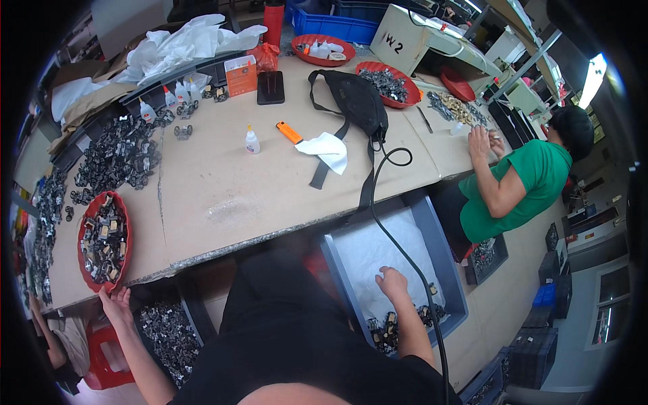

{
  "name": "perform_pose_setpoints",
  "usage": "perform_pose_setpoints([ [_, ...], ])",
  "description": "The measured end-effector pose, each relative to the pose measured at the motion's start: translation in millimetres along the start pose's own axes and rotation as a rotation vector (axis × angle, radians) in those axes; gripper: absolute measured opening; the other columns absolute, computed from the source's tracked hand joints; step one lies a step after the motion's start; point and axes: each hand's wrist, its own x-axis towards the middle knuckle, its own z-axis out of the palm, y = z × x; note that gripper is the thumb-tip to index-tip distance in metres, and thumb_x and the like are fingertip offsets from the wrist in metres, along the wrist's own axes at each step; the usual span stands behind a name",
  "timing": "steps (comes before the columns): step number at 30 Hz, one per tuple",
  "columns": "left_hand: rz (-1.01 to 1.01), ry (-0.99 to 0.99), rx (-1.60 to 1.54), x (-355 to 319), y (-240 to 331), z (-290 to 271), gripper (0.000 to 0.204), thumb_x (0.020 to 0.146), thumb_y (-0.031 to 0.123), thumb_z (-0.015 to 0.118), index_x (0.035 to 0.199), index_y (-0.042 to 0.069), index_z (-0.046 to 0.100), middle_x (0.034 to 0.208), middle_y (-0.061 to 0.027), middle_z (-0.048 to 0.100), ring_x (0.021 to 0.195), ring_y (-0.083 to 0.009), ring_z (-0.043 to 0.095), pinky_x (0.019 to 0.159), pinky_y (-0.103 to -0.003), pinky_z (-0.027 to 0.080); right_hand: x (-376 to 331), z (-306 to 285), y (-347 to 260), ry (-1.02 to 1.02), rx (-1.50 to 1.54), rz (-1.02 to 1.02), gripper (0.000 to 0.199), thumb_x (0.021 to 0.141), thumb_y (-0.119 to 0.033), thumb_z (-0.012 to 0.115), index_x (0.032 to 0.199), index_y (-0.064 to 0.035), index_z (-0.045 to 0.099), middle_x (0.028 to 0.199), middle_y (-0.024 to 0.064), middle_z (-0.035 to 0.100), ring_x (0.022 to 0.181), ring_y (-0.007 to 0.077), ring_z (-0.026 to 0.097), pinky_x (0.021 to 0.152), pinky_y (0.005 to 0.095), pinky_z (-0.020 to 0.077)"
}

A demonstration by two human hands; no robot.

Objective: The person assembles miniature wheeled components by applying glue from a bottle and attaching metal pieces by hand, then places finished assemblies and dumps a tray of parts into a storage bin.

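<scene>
Clearly, both arms were spread wide: the left hand (pixel 116 307) reached out to the left, fingers at the near rim of a red tray (pixel 129 251), while the right hand (pixel 393 285) hung over a gray bin (pixel 456 287), its fingers loosely curled and pointing left. Whether the left grip was closed on the rim or merely propping it could not be told; nothing showed in the right grip, though its palm was hidden.

The tray, filled with small parts, sat at the near left edge of the worktop (pixel 216 179), beside a heap of dark parts (pixel 118 152). Farther right lay a glue bottle (pixel 252 142), a white cloth (pixel 327 150) and a black bag (pixel 354 101). A dark cable (pixel 439 337) crossed the bin, right of the right hand.

The torso and forearm partly covered a parts bin (pixel 169 331) below; the bin-bottom pieces (pixel 386 332) were partly hidden too.
</scene>
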Motion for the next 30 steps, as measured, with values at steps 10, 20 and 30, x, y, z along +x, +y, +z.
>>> perform_pose_setpoints([
  [10, -0.026, 0.002, 0.079, 12.5, 1.0, -3.8, 0.039, 0.085, 0.034, 0.047, 0.111, 0.005, 0.042, 0.095, -0.0129, 0.05, 0.081, -0.0249, 0.053, 0.07, -0.034, 0.048, 4.7, -6.4, -0.8, 0.016, 0.015, -0.05, 0.028, 0.072, -0.025, 0.059, 0.094, -0.007, 0.06, 0.09, 0.0149, 0.06, 0.083, 0.0302, 0.058, 0.072, 0.0386, 0.0463],
  [20, -0.033, -0.013, 0.069, 8.6, 0.1, -4.8, 0.04, 0.086, 0.035, 0.046, 0.113, 0.005, 0.041, 0.096, -0.0136, 0.05, 0.083, -0.0256, 0.053, 0.071, -0.035, 0.048, 28.8, -63.9, -12.6, 0.186, 0.182, -0.047, 0.026, 0.075, -0.022, 0.054, 0.094, -0.0066, 0.06, 0.09, 0.0156, 0.06, 0.082, 0.0311, 0.058, 0.071, 0.039, 0.0455],
  [30, -0.012, 0.003, 0.046, -0.5, -2.2, 5.6, 0.045, 0.086, 0.038, 0.045, 0.117, 0.006, 0.037, 0.101, -0.0157, 0.047, 0.086, -0.0269, 0.052, 0.074, -0.034, 0.047, 146.4, -147.9, -16.8, 0.635, 1.076, -0.143, 0.026, 0.08, -0.013, 0.054, 0.101, 0.0025, 0.054, 0.092, 0.0118, 0.06, 0.082, 0.0166, 0.058, 0.071, 0.0264, 0.0455],
])
